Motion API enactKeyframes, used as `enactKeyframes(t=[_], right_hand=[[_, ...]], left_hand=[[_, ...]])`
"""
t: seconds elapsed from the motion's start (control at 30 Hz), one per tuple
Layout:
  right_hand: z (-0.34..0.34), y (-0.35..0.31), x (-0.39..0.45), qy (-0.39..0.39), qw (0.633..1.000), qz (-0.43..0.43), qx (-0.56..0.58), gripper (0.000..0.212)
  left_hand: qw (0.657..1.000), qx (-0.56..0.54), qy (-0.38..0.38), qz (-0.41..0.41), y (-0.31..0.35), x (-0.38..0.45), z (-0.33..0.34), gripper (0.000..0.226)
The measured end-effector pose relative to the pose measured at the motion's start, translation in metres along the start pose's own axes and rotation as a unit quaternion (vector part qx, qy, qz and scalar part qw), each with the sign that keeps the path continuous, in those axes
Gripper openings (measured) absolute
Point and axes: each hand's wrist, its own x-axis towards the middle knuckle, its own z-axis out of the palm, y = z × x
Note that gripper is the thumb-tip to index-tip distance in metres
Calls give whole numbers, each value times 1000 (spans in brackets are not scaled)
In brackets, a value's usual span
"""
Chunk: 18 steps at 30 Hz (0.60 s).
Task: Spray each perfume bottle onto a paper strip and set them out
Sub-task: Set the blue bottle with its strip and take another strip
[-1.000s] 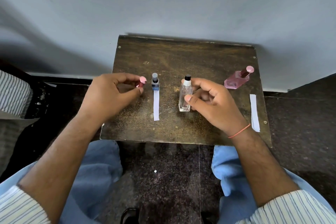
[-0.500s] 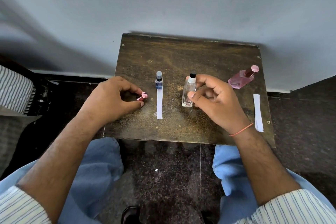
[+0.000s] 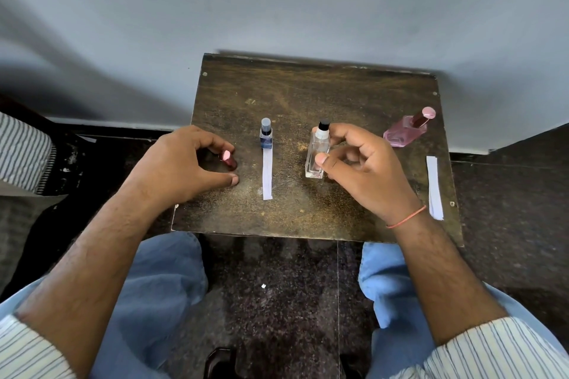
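So the small wooden table (image 3: 308, 92) is pushed up against the grey wall, person sitting at it in jeans, both forearms reaching in. What's changed over the last second: the left hand (image 3: 181, 163) was holding a little pink cap up in the air next to the blue bottle, and now it has come down and parked that pink cap (image 3: 227, 159) on the tabletop. The cap sits under the curled fingers, and I honestly can't tell if they're pinching it or have just let go.

The right hand (image 3: 363, 166) hasn't really moved. Thumb and fingers are still wrapped round the clear square bottle (image 3: 316, 154), which stands upright on the table with its white collar and black nozzle exposed.

The pink bottle (image 3: 406, 129) stands at the far right corner, capped, with a paper strip (image 3: 433, 188) near it along the right edge. The small blue bottle (image 3: 266, 135) stands between the hands with its own paper strip (image 3: 267, 175) laid out in front of it, touching its base, so that pair looks done to me.

My read: with the cap set down, the left hand is free to go grab a strip for the clear bottle. No strip by it yet.
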Motion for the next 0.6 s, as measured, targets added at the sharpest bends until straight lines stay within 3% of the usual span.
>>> enactKeyframes(t=[0.13,0.37,0.47,0.6], right_hand=[[-4,3,-2,-2,1000,-20,-22,38],[-10,2,-5,34,992,-41,-111,39],[-14,5,-4,43,988,-46,-139,41],[-18,6,-7,42,988,-36,-146,42]], left_hand=[[999,-16,44,25,9,-4,-2,57],[959,-137,213,126,30,-10,4,32],[945,-178,210,178,44,-15,9,18],[944,-180,176,214,62,-17,19,16]])
